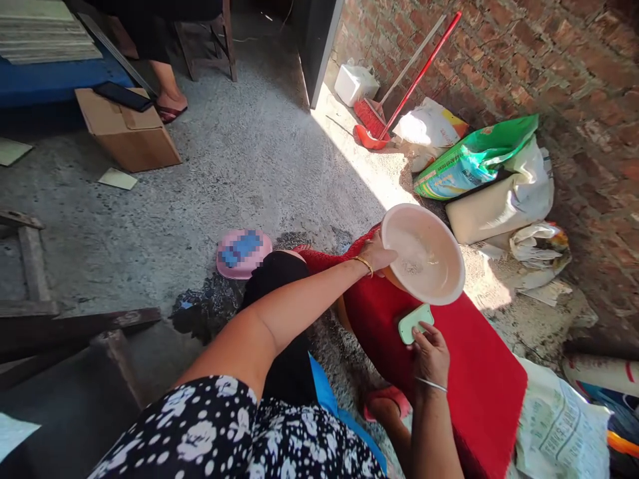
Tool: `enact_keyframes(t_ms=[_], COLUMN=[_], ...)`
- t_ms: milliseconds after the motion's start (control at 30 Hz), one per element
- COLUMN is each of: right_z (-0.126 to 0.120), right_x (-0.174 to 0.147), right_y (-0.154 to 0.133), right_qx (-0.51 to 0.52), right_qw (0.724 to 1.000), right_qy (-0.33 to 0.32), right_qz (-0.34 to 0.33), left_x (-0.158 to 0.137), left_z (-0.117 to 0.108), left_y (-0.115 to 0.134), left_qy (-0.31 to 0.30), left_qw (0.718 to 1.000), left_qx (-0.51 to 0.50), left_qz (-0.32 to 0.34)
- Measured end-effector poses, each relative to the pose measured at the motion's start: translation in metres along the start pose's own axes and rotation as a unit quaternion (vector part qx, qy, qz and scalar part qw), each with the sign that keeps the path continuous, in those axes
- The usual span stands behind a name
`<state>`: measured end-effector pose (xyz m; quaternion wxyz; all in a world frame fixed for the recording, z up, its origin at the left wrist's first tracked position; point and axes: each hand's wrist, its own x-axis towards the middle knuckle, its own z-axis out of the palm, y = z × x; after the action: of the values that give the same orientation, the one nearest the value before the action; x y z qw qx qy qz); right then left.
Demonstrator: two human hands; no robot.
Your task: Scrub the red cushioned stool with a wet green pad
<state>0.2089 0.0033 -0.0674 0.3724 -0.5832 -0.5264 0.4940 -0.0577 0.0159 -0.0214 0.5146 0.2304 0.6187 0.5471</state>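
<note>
My left hand [377,255], with a gold bracelet, is closed on the near-left rim of a pale pink basin [449,276]. The basin is tilted above a red cloth-covered surface [482,386], and a little cloudy water seems to lie inside it. Below the basin, my right hand [430,349], wearing a silver bangle, pinches a flat, pale green plastic piece [413,324] with rounded corners. Its underside is hidden, so I cannot tell its exact kind.
A pink tub [223,267] with blurred blue contents sits on the wet concrete floor [239,153]. A broom [370,118], a red dustpan [369,138] and sacks [479,163] line the brick wall. A cardboard box [137,143] stands near another person's foot [171,103].
</note>
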Motion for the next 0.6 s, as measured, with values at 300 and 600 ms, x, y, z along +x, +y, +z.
enact_keyframes(t_ms=[300, 600], right_z=[0.005, 0.021], right_x=[0.001, 0.003], right_y=[-0.004, -0.016], right_qx=[0.025, 0.049], right_qw=[1.0, 0.996], right_qy=[-0.01, -0.056], right_qz=[0.013, 0.052], left_x=[0.004, 0.03], left_z=[-0.026, -0.022], left_y=[0.007, 0.008], left_qy=[-0.001, 0.101], left_qw=[0.995, 0.985], left_qx=[0.081, 0.071], left_qz=[0.061, 0.124])
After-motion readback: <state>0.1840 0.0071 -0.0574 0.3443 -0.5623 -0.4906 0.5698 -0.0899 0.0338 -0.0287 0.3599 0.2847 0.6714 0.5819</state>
